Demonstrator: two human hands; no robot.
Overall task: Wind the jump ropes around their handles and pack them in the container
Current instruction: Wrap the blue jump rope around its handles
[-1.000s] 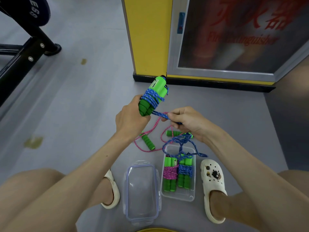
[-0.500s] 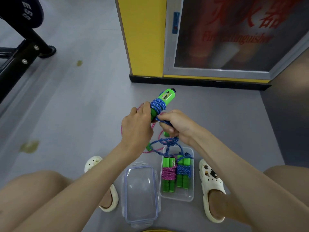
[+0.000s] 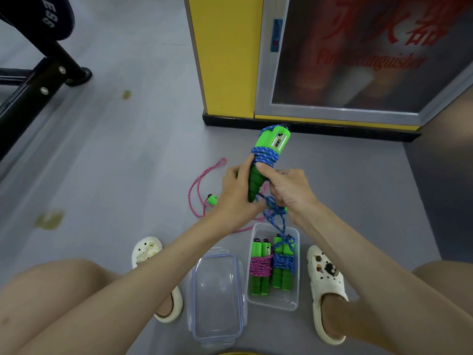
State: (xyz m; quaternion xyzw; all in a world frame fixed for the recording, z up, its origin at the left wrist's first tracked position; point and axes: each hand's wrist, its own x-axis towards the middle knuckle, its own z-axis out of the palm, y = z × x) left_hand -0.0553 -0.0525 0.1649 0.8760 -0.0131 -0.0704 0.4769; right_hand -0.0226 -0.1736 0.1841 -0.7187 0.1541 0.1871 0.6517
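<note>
Head view: on the grey floor (image 3: 128, 162) lie a clear plastic lid (image 3: 217, 298) and, just right of it, a clear rectangular container (image 3: 294, 302) holding two wound ropes, pink and blue. Above them, the left hand (image 3: 236, 198) and right hand (image 3: 289, 190) both close around tilted bright green handles (image 3: 268, 147) wrapped in blue braided rope (image 3: 265, 156), its tail dangling into the container. A loose pink rope (image 3: 197, 185) lies on the floor behind.
</note>
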